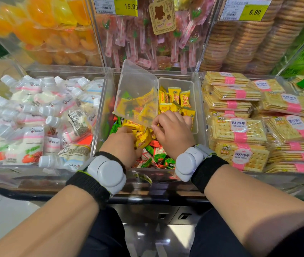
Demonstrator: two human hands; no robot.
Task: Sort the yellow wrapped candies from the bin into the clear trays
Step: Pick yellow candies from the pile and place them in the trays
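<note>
Both hands are down in the middle bin (99,115), the clear one on the store shelf between the pouch drinks (36,115) and the soda biscuits (240,130). The left hand (123,143) is curled closed on a small bunch of yellow candies (143,139) near the middle of the bin. The right hand (173,130) is bent over the near end of the two clear trays; its fingers look pinched together on something, but I can't tell whether it's a candy or the lip of the left tray (138,89).

My take on doing this step well: don't grab a fistful. The loose pile at the bin's front edge is a mix of green, red and white wrappers (156,156), so a big scoop probably drags strays along. Pick yellow ones off the top, check the bunch, then drop it.

The left tray is tipped up, its far end leaning toward the bin's back wall and its open face turned to the person, so candies will likely slide to its low near end. Steadying that tray with the right hand while the left feeds it seems smart.

The right tray (192,86) sits flatter against the bin's right wall, long axis running front to back. Candies in it mostly stand on end, long axis upright, printed face toward the front edge. The ones in the left tray lie jumbled every which way.
</note>
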